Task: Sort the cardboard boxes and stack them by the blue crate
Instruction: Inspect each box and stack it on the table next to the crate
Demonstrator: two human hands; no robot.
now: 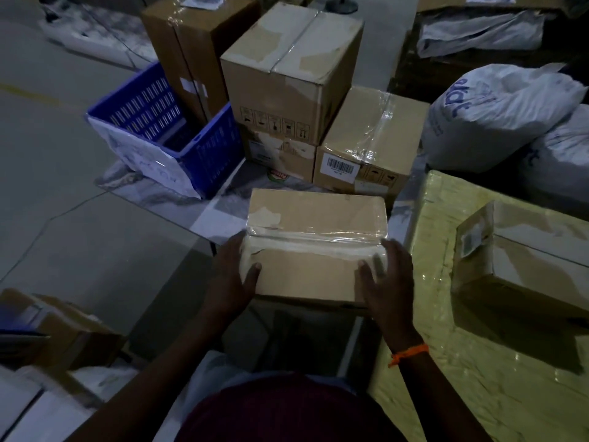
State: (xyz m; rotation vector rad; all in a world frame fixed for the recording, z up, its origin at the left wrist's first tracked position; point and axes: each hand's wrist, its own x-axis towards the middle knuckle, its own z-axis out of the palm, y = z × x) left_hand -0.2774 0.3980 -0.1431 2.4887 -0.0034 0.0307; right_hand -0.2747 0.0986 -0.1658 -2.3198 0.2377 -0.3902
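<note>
"Head view, lower middle of the frame: what do the hands have?"

"One taped cardboard box. The left hand grips its left end and the right hand its right end, thumbs laid over the top face, fingers down the sides. So the box sits squarely between both palms, its far half reaching past them toward the top of the frame."

"Is it off the floor?"

"It looks lifted, but I cannot tell for sure; underneath is too dark."

"Where should it go?"

"The blue crate stands to its upper left, with a stack of boxes just right of the crate. I'd judge the low barcode box the handiest landing. Press in on both ends, keep it level, mind the slick tape near the fingertips, and set it down square."
</note>
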